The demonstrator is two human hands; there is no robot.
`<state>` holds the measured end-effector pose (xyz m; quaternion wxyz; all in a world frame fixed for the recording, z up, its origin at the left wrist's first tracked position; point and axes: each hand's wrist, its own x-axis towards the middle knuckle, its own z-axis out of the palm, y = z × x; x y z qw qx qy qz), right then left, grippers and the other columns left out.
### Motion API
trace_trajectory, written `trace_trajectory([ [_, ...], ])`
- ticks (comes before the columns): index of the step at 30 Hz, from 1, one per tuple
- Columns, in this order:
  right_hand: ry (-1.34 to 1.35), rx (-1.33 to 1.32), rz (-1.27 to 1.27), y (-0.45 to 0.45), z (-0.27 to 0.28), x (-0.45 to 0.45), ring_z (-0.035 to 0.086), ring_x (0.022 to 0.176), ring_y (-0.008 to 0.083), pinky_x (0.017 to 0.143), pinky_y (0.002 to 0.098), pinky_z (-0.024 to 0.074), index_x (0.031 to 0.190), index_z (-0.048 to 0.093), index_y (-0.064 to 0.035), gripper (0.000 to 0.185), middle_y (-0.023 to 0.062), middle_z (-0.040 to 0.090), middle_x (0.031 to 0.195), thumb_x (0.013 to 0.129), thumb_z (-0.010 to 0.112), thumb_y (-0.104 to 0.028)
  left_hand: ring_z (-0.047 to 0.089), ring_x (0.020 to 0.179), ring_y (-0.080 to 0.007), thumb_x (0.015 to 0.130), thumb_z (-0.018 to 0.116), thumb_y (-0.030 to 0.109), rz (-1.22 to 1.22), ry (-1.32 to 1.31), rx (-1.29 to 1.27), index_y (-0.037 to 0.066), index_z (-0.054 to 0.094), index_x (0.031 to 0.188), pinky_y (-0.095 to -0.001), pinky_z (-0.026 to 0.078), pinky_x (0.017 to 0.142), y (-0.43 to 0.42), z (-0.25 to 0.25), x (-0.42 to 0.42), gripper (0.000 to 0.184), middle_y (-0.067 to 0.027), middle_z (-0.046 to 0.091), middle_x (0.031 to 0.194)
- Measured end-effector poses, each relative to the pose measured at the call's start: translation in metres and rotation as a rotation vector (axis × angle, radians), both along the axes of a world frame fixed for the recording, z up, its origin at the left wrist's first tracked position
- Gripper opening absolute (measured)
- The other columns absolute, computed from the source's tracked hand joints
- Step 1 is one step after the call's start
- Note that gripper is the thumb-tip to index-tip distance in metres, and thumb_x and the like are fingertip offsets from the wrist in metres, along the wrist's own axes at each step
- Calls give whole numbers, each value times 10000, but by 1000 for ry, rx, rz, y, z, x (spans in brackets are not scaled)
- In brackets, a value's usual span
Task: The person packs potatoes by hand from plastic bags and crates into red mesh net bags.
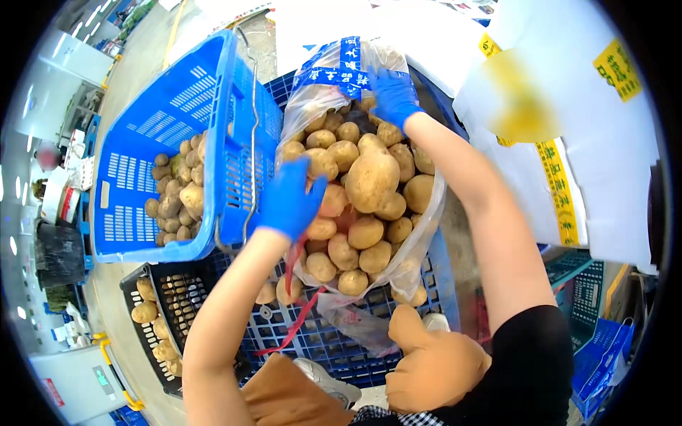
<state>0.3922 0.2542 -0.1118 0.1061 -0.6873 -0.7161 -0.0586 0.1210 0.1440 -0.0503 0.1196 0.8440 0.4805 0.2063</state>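
A clear plastic bag [426, 245] with blue printed tape lies wide open, full of potatoes [373, 183], one of them large and knobbly. My left hand [290, 200], in a blue glove, is at the bag's left side with its fingers spread over the potatoes, holding nothing that shows. My right hand [393, 96], also blue-gloved, rests at the bag's upper edge by the tape; whether its fingers pinch the plastic is unclear. Left of the bag, a blue basket [245, 135] tilts with smaller potatoes [181, 186] inside.
Under the bag is a blue slatted pallet [288, 334]. A black crate [153, 284] with potatoes stands at lower left. White sacks [590, 170] with yellow tape are at right, above a green crate [588, 291]. A red strap [298, 323] hangs near my left forearm.
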Motion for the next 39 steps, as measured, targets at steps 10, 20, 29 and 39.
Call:
trace_trajectory([
  [10,208,122,136,110,-83,24,644,817,339,711,425,520,887,668,-63,211,191,648,886,790,483,-92,611,896,-369,763,629,445,301,522,-184,50,580,1020,-444,489,760,153,-63,51,474,-205,617,986],
  [20,575,-99,-97,7,-5,3,599,966,332,845,387,463,1044,649,-100,279,161,628,1033,808,509,-152,602,910,-378,790,547,313,289,377,-124,98,642,949,-435,487,780,136,-69,-5,284,-210,617,990],
  [29,767,201,160,-61,1,-16,604,974,295,856,344,462,1066,640,-97,339,158,628,1052,728,608,-77,584,815,-407,801,576,229,293,-606,67,33,610,887,-427,471,697,15,-58,-17,217,-225,611,889],
  [39,827,40,-20,-54,7,-28,615,879,156,797,283,464,1065,645,-51,337,99,678,930,750,555,30,589,767,-394,799,579,247,332,-271,-44,43,630,901,-430,452,655,39,-83,-28,234,-214,615,806],
])
